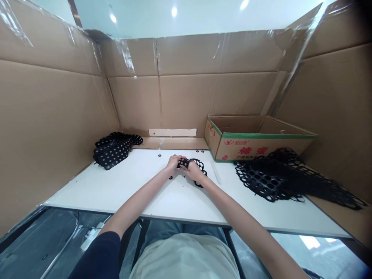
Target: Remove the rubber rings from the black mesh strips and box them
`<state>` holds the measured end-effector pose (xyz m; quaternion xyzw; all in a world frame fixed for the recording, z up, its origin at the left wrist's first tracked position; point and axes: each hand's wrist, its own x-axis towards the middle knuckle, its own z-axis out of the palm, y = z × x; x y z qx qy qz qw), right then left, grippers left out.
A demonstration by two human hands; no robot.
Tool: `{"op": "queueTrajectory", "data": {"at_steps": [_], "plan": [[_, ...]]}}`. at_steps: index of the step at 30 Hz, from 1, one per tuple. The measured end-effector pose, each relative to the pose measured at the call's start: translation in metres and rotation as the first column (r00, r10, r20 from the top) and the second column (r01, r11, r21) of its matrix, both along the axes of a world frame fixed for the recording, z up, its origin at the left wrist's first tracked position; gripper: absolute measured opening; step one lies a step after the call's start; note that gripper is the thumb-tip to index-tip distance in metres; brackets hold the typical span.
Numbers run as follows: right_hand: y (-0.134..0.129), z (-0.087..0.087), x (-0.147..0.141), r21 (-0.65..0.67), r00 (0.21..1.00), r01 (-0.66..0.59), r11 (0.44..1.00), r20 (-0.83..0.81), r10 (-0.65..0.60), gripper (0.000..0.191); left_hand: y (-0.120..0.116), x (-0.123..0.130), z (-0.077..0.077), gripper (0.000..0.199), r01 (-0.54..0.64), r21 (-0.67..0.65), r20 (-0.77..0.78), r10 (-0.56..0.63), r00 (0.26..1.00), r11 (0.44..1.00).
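Note:
Both my hands meet over the middle of the white table, closed on a small black sheet with round holes (200, 164). My left hand (173, 162) grips its left end, where the holes look smaller. The fingers of my right hand (193, 169) pinch it close beside the left. Part of the sheet curls out to the right of my right hand as a strip of open loops. A small black ring (171, 178) lies on the table just below my left hand. My fingers partly hide the sheet between them.
Black sheets with pale dots (114, 153) are heaped at the back left. At the right lies a pile of black sheets with large holes (270, 180), before an open cardboard box (261, 149). A pale stick (215, 172) and several small rings (159, 155) lie on the table. Cardboard walls (186, 93) enclose it.

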<state>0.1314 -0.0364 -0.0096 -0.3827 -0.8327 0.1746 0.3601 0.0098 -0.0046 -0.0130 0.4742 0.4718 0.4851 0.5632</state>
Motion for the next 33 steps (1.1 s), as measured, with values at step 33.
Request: {"op": "queueTrajectory", "data": {"at_steps": [33], "plan": [[0.015,-0.01,0.007,-0.275,0.93,-0.044,0.961,-0.362,-0.061,0.017,-0.014,0.003,0.003,0.035,0.303,0.648,-0.627,0.264,0.733,0.699]]}}
